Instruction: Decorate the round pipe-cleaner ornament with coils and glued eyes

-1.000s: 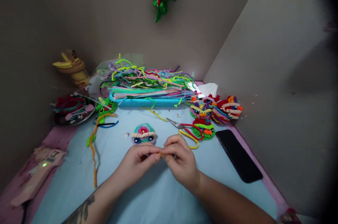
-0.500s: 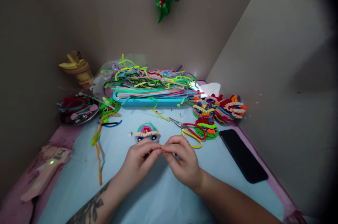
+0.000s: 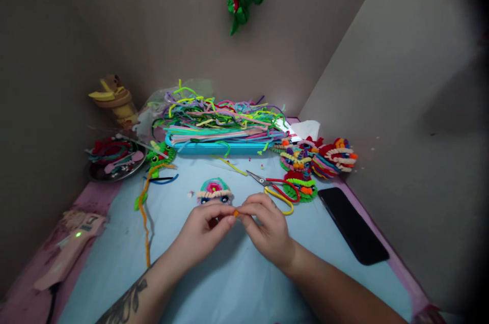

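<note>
Between the fingertips of my left hand (image 3: 210, 227) and my right hand (image 3: 267, 227) shows a tiny orange piece of pipe cleaner (image 3: 236, 213), mostly hidden. Both hands are closed in a pinch and meet over the middle of the table. Just beyond my left hand lies a small pipe cleaner face (image 3: 214, 193) with a turquoise and pink top, a cream band and dark eyes, its lower part covered by my fingers. Scissors (image 3: 267, 182) with one red and one yellow handle lie beyond my right hand, blades half apart.
A blue tray (image 3: 225, 148) heaped with pipe cleaners stands at the back. Finished pipe cleaner figures (image 3: 301, 186) and a black phone (image 3: 353, 225) lie right. On the left are a metal bowl (image 3: 114, 175), a long orange pipe cleaner (image 3: 144, 217) and a pink glue gun (image 3: 71, 252).
The pinched fingers have shifted slightly, and more of the orange piece shows between them. The whole view has moved a little; the other things lie as before.
</note>
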Demonstrator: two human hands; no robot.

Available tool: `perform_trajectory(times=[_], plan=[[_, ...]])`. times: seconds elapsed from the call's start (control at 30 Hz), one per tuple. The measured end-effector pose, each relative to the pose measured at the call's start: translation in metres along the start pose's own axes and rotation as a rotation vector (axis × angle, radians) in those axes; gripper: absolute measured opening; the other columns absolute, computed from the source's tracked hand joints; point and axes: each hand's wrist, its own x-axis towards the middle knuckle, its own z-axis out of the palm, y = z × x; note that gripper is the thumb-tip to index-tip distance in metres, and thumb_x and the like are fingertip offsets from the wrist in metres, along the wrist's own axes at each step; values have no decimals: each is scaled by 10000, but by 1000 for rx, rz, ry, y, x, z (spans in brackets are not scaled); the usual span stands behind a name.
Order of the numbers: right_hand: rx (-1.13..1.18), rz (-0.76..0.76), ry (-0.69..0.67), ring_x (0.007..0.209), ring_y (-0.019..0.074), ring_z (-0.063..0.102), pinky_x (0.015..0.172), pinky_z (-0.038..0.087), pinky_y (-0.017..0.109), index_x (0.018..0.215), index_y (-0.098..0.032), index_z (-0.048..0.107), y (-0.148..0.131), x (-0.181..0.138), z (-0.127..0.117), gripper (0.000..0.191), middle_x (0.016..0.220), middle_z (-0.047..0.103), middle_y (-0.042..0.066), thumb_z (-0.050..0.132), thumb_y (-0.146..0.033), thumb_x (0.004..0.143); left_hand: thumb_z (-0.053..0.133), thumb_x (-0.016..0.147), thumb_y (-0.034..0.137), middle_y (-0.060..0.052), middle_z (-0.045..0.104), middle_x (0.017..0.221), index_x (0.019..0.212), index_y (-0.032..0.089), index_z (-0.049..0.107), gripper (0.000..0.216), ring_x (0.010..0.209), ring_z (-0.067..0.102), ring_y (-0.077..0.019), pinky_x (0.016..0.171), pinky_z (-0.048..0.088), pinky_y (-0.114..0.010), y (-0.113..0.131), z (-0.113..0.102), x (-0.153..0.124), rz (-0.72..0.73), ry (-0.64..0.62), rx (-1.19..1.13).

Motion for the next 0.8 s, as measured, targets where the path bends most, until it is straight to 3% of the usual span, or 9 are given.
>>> perform_trajectory(times=[0.2, 0.47, 0.8], plan=[[-47, -8, -29, 812, 167, 595, 730, 521, 299, 942, -194, 638, 6, -1, 5, 164, 844, 608, 57, 576, -80, 841, 557, 855, 201, -66, 690, 833, 923, 151, 710, 174, 788, 632, -169, 713, 487, -261, -7, 0, 1, 49, 44, 119], [-69, 0, -72, 831, 177, 591, 749, 514, 307, 920, -190, 631, 10, 5, 8, 134, 840, 613, 59, 554, -98, 859, 533, 874, 159, -53, 670, 841, 935, 164, 670, 150, 764, 632, -142, 681, 490, -223, -14, 3, -2, 191, 137, 323], [118, 171, -99, 779, 154, 575, 681, 473, 273, 854, -197, 628, 12, 8, 10, 121, 812, 576, 34, 543, -110, 859, 520, 889, 149, -33, 654, 836, 935, 197, 639, 136, 773, 623, -133, 678, 485, -214, -15, 4, -3, 219, 150, 361]])
